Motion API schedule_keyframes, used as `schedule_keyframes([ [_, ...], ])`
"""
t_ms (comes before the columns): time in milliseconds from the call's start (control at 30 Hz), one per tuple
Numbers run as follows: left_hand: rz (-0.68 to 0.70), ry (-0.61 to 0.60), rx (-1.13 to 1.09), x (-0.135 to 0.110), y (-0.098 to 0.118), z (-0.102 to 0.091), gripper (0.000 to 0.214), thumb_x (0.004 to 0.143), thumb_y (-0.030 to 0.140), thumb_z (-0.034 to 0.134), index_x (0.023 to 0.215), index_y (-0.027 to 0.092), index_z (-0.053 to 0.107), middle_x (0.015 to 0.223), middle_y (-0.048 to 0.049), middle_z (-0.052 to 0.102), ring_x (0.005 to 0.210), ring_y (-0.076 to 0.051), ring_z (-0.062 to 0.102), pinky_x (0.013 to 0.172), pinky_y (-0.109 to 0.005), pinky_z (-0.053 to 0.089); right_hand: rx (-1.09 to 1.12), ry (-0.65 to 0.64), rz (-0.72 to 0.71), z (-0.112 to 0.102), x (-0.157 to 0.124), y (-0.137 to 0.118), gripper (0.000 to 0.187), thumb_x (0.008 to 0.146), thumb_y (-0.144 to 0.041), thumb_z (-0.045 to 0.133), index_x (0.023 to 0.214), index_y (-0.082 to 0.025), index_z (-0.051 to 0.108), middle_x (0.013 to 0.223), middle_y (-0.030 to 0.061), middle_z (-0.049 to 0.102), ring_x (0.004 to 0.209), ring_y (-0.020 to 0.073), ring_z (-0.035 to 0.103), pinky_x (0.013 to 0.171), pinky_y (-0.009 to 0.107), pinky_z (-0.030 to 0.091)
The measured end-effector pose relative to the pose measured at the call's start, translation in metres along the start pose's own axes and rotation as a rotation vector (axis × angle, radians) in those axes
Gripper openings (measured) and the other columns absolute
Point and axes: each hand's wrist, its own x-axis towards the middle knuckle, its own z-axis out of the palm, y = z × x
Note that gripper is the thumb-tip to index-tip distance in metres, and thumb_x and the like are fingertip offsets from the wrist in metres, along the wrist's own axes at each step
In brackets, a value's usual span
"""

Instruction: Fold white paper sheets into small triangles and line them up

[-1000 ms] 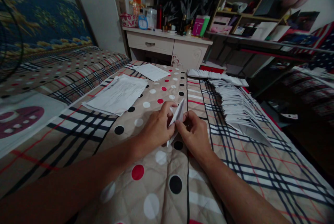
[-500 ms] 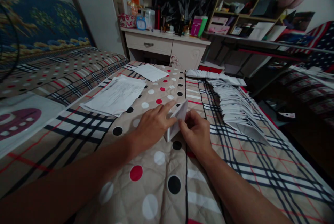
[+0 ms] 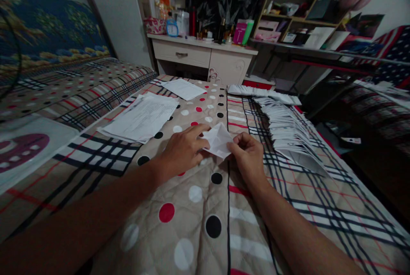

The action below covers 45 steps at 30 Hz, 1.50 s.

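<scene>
In the head view, just above the middle of the frame, both hands meet on a small white folded paper point(image 3: 218, 140), held just over the quilt point(image 3: 198, 223) of the bed. The left hand point(image 3: 182, 151) comes in from the lower left, and its fingers point(image 3: 200, 136) close on the paper's left edge, forefinger stretched along the top. The right hand point(image 3: 248, 157) comes in from the lower right and pinches the paper's lower right corner between thumb and forefinger, the other fingers curled in. The paper is partly spread between them, with creases showing on its face. The quilt is beige with red, white and black dots on the left and a dark plaid on the right. Left of the hands and further up lies a stack of sheets point(image 3: 141, 117), and a single sheet point(image 3: 184, 88) lies beyond it. To the right, a long row of folded pieces point(image 3: 288, 132) runs up the plaid side, overlapping one another. At the upper middle stands a pale counter point(image 3: 205, 53) with bottles and a blue clock point(image 3: 172, 29), and shelves point(image 3: 297, 19) fill the upper right.
</scene>
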Motion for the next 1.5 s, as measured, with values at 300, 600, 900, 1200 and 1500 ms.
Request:
schedule_keyframes([
  [300, -0.382, 0.047, -0.664, 0.004, -0.004, 0.018, 0.016, 0.076, 0.028, 0.070, 0.073, 0.012, 0.067, 0.070, -0.0026, 0.065, 0.059, -0.012, 0.058, 0.052, -0.021, 0.045, 0.099, -0.247, 0.008, -0.001, -0.005, -0.003, 0.032, 0.084, -0.050, 0.061, 0.079, -0.018, 0.061, 0.062, -0.0015, 0.058, 0.056, 0.0119, 0.051, 0.054, 0.024, 0.040],
  [600, -0.458, 0.048, -0.953, 0.004, 0.000, 0.018, 0.054, 0.065, 0.019, 0.078, 0.113, 0.018, 0.053, 0.078, 0.0013, 0.065, 0.063, -0.013, 0.062, 0.053, -0.020, 0.046, 0.223, -0.266, 0.124, 0.006, -0.003, 0.007, 0.028, 0.067, -0.034, 0.080, 0.066, -0.017, 0.057, 0.061, -0.0033, 0.056, 0.055, 0.0099, 0.048, 0.052, 0.022, 0.036],
  [900, -0.332, -0.017, -0.790, 0.002, 0.003, 0.021, 0.049, 0.072, 0.011, 0.071, 0.117, 0.021, 0.054, 0.097, -0.0028, 0.068, 0.085, -0.017, 0.067, 0.071, -0.029, 0.054, 0.219, -0.294, 0.175, 0.005, -0.002, 0.009, 0.025, 0.067, -0.034, 0.077, 0.070, -0.017, 0.059, 0.062, -0.0021, 0.058, 0.054, 0.0097, 0.048, 0.051, 0.022, 0.035],
  [1200, 0.000, 0.218, 0.016, 0.000, 0.016, 0.006, 0.012, 0.081, 0.022, 0.064, 0.092, 0.019, 0.063, 0.105, -0.0074, 0.064, 0.100, -0.025, 0.058, 0.085, -0.040, 0.049, 0.194, -0.306, 0.176, 0.005, -0.002, 0.006, 0.026, 0.067, -0.034, 0.077, 0.067, -0.017, 0.058, 0.059, -0.0032, 0.054, 0.053, 0.0097, 0.046, 0.049, 0.022, 0.033],
  [1500, -0.032, 0.330, -0.172, 0.001, 0.011, 0.014, 0.006, 0.085, 0.014, 0.057, 0.084, 0.017, 0.063, 0.083, -0.0035, 0.066, 0.081, -0.017, 0.061, 0.075, -0.030, 0.050, 0.145, -0.296, 0.140, 0.004, -0.004, 0.005, 0.033, 0.076, -0.045, 0.071, 0.066, -0.016, 0.057, 0.058, -0.0036, 0.049, 0.053, 0.0089, 0.039, 0.049, 0.022, 0.028],
])
